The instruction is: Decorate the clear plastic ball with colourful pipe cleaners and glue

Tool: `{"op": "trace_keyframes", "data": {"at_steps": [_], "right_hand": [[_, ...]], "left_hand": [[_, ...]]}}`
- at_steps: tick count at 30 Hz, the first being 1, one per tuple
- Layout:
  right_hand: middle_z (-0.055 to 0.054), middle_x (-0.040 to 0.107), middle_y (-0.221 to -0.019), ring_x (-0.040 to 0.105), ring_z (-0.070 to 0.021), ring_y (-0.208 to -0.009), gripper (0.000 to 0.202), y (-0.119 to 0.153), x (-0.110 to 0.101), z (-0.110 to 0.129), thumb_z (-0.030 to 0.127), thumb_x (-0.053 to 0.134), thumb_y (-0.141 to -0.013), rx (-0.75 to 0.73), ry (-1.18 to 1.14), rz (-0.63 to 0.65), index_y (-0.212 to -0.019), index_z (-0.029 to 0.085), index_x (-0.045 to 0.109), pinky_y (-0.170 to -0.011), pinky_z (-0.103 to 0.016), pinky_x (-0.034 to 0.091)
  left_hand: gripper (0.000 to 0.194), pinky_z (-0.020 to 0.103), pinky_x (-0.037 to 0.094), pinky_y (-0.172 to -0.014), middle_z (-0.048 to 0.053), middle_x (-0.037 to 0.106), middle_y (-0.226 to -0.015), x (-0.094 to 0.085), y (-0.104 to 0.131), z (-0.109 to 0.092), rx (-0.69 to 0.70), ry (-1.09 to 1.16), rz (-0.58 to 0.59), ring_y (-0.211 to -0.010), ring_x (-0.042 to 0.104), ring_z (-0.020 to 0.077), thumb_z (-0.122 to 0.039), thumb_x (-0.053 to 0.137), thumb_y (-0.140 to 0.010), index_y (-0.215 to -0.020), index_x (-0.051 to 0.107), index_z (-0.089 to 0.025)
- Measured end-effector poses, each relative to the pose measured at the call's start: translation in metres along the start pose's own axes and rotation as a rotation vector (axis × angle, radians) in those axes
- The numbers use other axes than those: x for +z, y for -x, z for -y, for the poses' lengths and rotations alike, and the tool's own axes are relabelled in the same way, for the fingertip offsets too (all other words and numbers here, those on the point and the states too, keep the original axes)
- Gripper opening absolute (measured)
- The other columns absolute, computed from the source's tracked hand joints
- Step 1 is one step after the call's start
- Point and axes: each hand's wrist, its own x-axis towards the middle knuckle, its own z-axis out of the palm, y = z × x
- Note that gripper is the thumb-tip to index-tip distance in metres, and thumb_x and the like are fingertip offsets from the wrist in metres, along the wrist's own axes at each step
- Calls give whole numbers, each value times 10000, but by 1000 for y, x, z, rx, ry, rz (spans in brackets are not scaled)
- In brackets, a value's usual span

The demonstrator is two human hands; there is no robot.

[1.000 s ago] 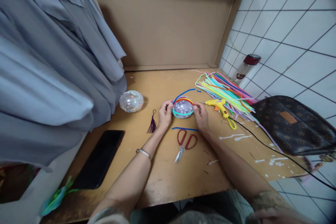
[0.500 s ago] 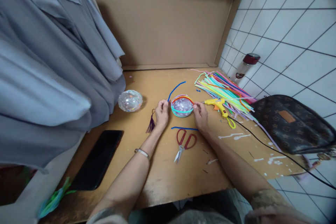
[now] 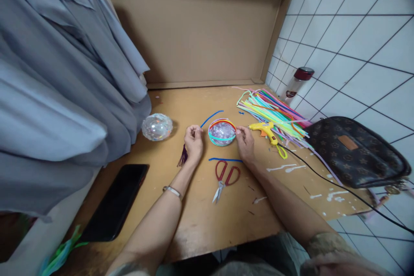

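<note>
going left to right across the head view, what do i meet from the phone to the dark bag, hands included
Phone, clear ball, left hand, banded ball, right hand, glue gun, dark bag.

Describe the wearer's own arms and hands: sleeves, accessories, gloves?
Left hand and right hand: bare, no gloves. Silver-coloured bangle on the lower left forearm; none visible on the right. Dull olive-grey sleeves leave the forearms uncovered.
</note>
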Motion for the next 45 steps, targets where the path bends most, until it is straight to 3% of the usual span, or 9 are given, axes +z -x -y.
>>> {"op": "trace_keyframes", "data": {"at_steps": [8, 17, 24, 36, 41, 45], "right_hand": [[-86, 676, -937, 626, -223, -891, 291, 0, -1, 3, 462, 483, -905, -7, 32, -6, -958, 207, 614, -830, -385, 520], [-83, 662, -949, 617, -214, -876, 297, 0, 0, 1, 467, 482, -903, 16, 20, -4, -967, 206, 608, -833, -382, 510], [-67, 660, -935, 603, -208, -863, 314, 0, 0, 1, 493, 480, -904, 19, 17, 2, -966, 212, 606, -830, -379, 506], [-79, 660, -962, 611, -216, -901, 333, -1, -1, 2, 482, 464, -911, -15, 28, -11, -1001, 198, 612, -852, -385, 504], [-80, 670, -958, 608, -213, -883, 319, -1, 0, 1, 470, 471, -905, -9, 38, -31, -994, 199, 615, -852, -392, 509], [-83, 672, -977, 610, -216, -908, 331, -1, 0, 0, 486, 457, -917, -24, 44, -29, -1002, 205, 609, -855, -395, 508]], "left_hand": [[138, 281, 490, -821, 50, 668, -862, 0, -1, 3, 0, -113, -41, -830, 637, 168, -273, 535, -834, -904, 600, -174], [223, 334, 502, -903, 70, 724, -985, -3, 2, 6, -37, -349, 4, -899, 662, 200, -299, 536, -855, -1008, 657, -189], [214, 353, 498, -938, 67, 730, -993, -1, 2, 6, -34, -352, 3, -931, 665, 209, -298, 537, -846, -992, 658, -198], [172, 307, 480, -859, 58, 659, -912, -1, -2, 2, -1, -87, -125, -865, 626, 171, -314, 501, -879, -945, 591, -184], [163, 248, 461, -700, 17, 600, -790, 4, -8, 5, -98, 172, -194, -703, 571, 118, -338, 536, -828, -895, 547, -191], [169, 234, 423, -649, -3, 573, -716, 3, -13, 1, -236, 317, -146, -638, 534, 98, -335, 587, -752, -818, 523, -193]]}}
